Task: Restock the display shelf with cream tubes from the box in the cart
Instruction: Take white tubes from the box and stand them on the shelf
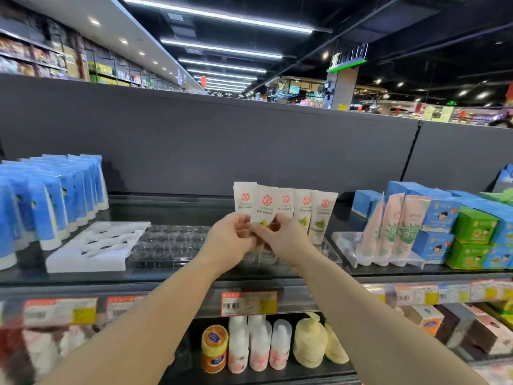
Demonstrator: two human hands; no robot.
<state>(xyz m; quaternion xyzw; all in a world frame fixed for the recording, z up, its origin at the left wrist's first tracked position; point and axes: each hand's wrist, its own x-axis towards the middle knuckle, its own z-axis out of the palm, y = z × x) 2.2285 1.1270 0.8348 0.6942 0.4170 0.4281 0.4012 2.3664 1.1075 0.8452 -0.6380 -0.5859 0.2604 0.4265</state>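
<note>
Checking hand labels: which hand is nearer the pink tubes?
Right. The right hand is just left of the pink tubes; the left hand is farther left.

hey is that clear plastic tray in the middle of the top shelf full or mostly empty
Mostly empty. The clear tray shows bare slots; white cream tubes stand only at its right end.

The cream tubes carry a round red emblem; their print and the price tags below them are unreadable.
</note>
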